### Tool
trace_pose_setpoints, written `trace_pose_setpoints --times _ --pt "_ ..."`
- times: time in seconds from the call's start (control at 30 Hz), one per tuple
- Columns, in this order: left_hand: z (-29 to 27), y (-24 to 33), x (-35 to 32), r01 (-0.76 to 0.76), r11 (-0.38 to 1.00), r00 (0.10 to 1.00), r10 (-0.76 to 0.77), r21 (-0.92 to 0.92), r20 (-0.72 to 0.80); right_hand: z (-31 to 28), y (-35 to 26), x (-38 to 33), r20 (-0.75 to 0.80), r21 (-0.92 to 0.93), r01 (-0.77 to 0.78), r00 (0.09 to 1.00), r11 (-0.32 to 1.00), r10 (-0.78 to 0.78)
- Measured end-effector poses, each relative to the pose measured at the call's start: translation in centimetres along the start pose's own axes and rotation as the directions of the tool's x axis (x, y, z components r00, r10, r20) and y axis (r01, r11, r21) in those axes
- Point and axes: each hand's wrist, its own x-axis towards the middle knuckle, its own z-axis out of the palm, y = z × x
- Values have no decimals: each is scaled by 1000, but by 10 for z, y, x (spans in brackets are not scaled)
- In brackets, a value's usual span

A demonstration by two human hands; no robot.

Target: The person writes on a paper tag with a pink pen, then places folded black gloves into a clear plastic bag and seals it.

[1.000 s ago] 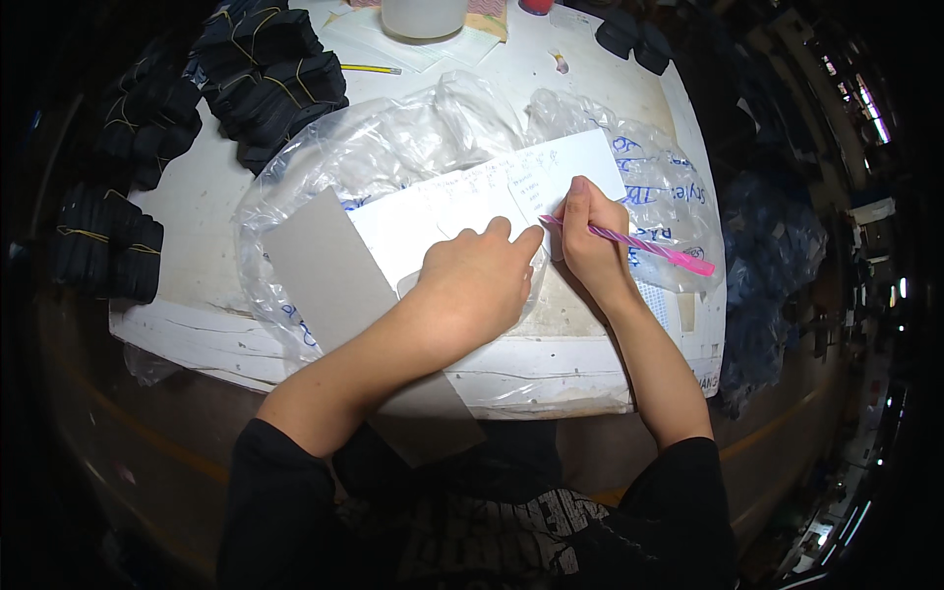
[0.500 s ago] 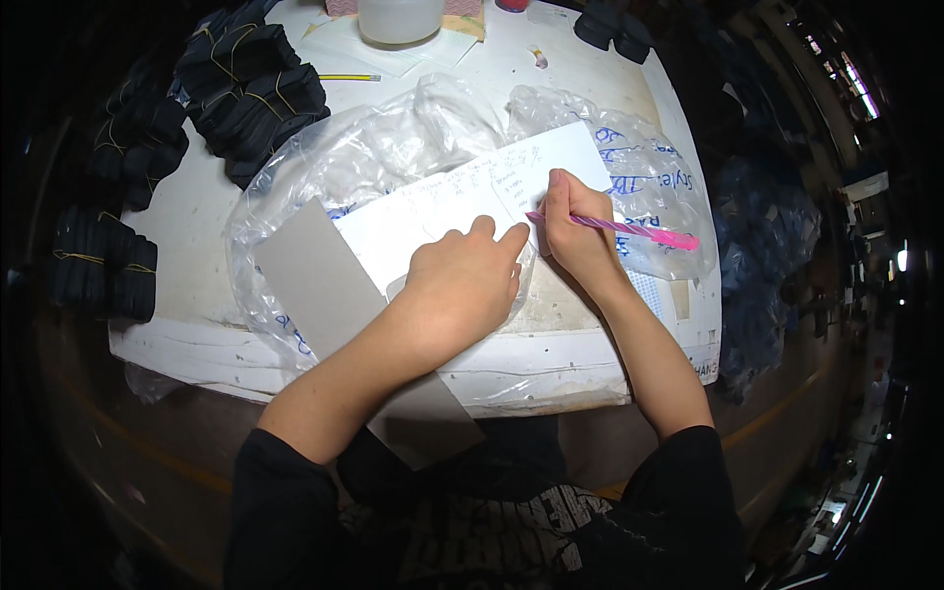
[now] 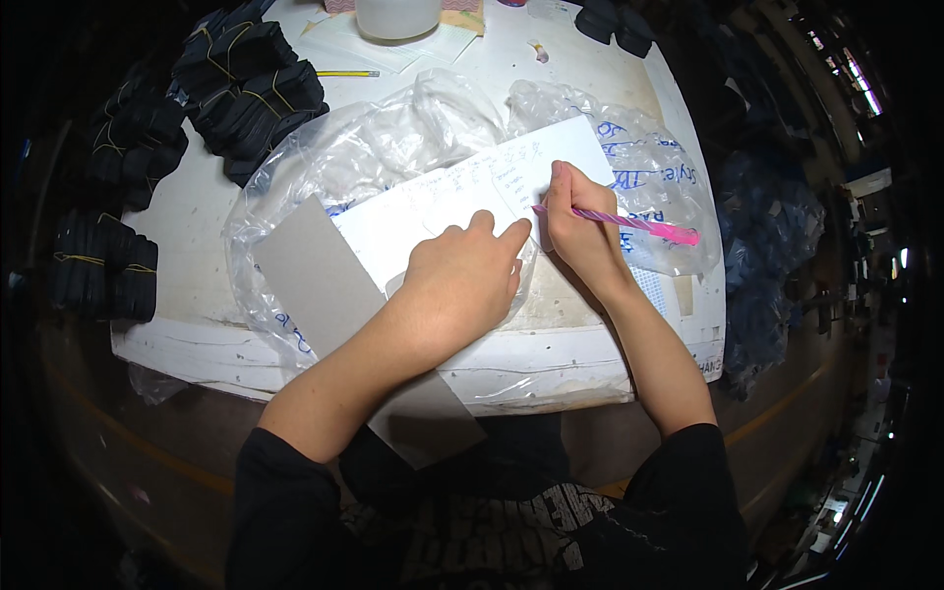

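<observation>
A white sheet of paper [image 3: 462, 187] with handwriting lies on clear plastic bags [image 3: 393, 138] on a white table [image 3: 197, 206]. My left hand [image 3: 462, 280] rests flat on the paper's near edge, fingers together, pressing it down. My right hand [image 3: 580, 231] grips a pink pen [image 3: 629, 222], its tip touching the paper near the right side. A grey cardboard strip [image 3: 324, 290] lies under my left forearm and hangs over the table's front edge.
Bundles of dark items tied with yellow bands [image 3: 246, 79] are stacked at the back left, more bundles [image 3: 103, 265] at the far left edge. A white round container [image 3: 398, 15] and a yellow pencil [image 3: 346, 74] lie at the back. Dark blue fabric [image 3: 767, 226] lies right of the table.
The right hand with the pen has shifted slightly left along the paper. The left hand keeps its place on the sheet.
</observation>
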Motion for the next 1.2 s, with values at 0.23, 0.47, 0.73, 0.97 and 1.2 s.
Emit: trace_pose_setpoints --times 0.23,0.47,0.73,0.97,1.2 --pt "0 -1 -1 4 1000 1000 -3 -21 7 0 -1 -1 -4 53 -35 999 998 36" --pt "2 -1 -1 10 999 1000 -10 -53 5 1 3 -1 -14 54 5 1000 999 -4" --pt "2 -1 1 27 999 999 -26 -36 38 2 8 -2 3 76 10 1000 997 -10" --pt "-1 0 0 21 1000 998 -20 -22 55 -6 12 -7 -117 161 38 993 986 -19" --pt "-1 -1 1 35 999 997 -34 -7 76 -5 13 -6 -29 120 50 998 991 -47"
